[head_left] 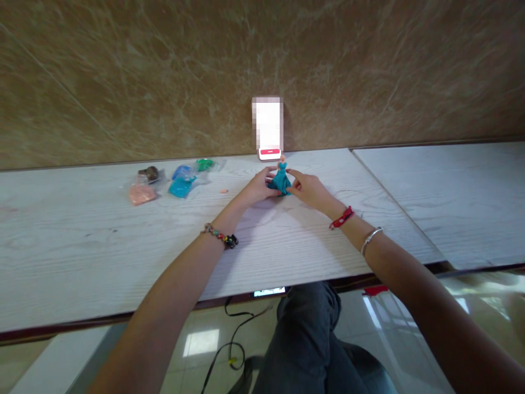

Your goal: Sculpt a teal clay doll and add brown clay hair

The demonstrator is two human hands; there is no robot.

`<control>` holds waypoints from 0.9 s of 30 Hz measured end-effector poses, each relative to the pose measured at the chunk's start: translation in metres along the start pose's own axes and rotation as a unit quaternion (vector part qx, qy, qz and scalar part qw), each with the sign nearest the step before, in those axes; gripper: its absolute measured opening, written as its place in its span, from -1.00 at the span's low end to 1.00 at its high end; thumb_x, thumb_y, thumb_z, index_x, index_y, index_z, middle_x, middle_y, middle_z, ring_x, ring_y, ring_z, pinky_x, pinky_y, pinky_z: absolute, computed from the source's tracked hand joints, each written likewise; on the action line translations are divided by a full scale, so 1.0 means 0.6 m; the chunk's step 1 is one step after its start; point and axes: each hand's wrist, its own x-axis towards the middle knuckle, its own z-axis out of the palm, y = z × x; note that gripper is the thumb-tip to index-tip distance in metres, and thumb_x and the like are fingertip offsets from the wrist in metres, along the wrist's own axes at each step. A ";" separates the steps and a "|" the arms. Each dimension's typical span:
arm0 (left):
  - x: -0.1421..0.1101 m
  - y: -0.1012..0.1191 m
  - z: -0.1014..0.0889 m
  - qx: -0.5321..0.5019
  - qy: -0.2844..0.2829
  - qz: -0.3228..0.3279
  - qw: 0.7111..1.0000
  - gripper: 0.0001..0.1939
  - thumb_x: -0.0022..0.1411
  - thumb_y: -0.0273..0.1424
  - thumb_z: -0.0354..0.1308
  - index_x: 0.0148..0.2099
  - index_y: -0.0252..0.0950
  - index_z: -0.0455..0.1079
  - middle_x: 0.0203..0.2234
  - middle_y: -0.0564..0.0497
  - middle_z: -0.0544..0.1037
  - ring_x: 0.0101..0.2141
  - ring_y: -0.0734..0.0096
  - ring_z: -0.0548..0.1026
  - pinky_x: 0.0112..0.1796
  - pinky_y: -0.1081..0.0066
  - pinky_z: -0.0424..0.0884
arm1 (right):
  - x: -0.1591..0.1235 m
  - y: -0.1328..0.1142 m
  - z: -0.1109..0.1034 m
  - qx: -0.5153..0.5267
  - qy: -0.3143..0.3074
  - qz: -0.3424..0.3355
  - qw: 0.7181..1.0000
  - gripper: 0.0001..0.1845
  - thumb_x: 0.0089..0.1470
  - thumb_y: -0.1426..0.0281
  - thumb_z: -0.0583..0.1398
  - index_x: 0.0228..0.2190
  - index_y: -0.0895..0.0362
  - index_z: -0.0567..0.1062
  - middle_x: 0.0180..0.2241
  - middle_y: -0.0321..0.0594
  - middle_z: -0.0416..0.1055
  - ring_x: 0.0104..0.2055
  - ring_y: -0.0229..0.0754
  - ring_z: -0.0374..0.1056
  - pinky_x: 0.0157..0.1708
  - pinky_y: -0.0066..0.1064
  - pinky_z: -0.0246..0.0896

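A small clay doll [281,179] in a teal dress stands on the white table, its upper part peach-coloured. My left hand [261,185] curls round the doll's left side, with its fingers at the skirt and partly behind it. From the right, the index finger and thumb of my right hand [307,189] pinch at the waist and skirt. A tiny peach clay piece [223,191] lies on the table to the left of my left hand. The doll's far side is hidden.
Plastic bags of peach clay [141,193], brown clay [150,174], blue clay [182,186] and green clay [204,164] lie at the left. A lit phone [269,128] leans against the marbled wall [164,71] behind the doll. The table's front edge [315,281] runs above my knees.
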 end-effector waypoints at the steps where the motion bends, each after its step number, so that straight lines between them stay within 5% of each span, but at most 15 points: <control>1: -0.001 0.002 -0.005 -0.014 -0.002 -0.005 1.000 -0.35 -0.27 -0.59 0.27 -0.04 -0.28 0.24 -0.22 -0.06 0.42 -0.29 0.42 0.41 -0.25 0.36 0.34 | 0.001 0.000 -0.001 -0.002 0.010 -0.004 1.000 -0.53 -0.04 0.43 0.16 -0.04 0.20 0.32 -0.47 -0.24 0.40 -0.45 -0.27 0.27 -0.38 -0.44 0.15; 8: 0.006 -0.005 -0.033 -0.080 0.014 0.069 0.994 -0.57 -0.11 -0.52 0.20 -0.10 -0.29 0.34 -0.14 -0.06 0.42 -0.21 0.43 0.40 -0.14 0.35 0.30 | 0.012 0.005 0.005 0.063 0.070 -0.003 0.996 -0.65 -0.02 0.46 0.12 -0.13 0.24 0.40 -0.27 -0.10 0.31 -0.35 -0.27 0.25 -0.35 -0.42 0.19; 17: 0.006 -0.004 -0.019 -0.016 0.011 0.070 0.997 -0.82 -0.03 -0.51 0.15 -0.28 -0.37 0.38 -0.42 0.03 0.48 -0.40 0.54 0.39 -0.25 0.39 0.32 | 0.014 0.012 0.013 0.062 0.069 -0.040 0.995 -0.76 -0.06 0.51 0.14 -0.26 0.18 0.45 -0.36 -0.19 0.34 -0.37 -0.27 0.23 -0.41 -0.44 0.17; 27: 0.000 -0.010 -0.026 -0.034 0.014 0.075 0.996 -0.73 -0.08 -0.46 0.19 -0.23 -0.37 0.37 -0.35 -0.01 0.48 -0.34 0.50 0.41 -0.21 0.38 0.32 | 0.016 0.032 0.011 0.118 0.125 -0.009 0.985 -0.71 -0.01 0.44 0.10 -0.19 0.19 0.42 -0.31 -0.14 0.38 -0.38 -0.28 0.29 -0.38 -0.42 0.26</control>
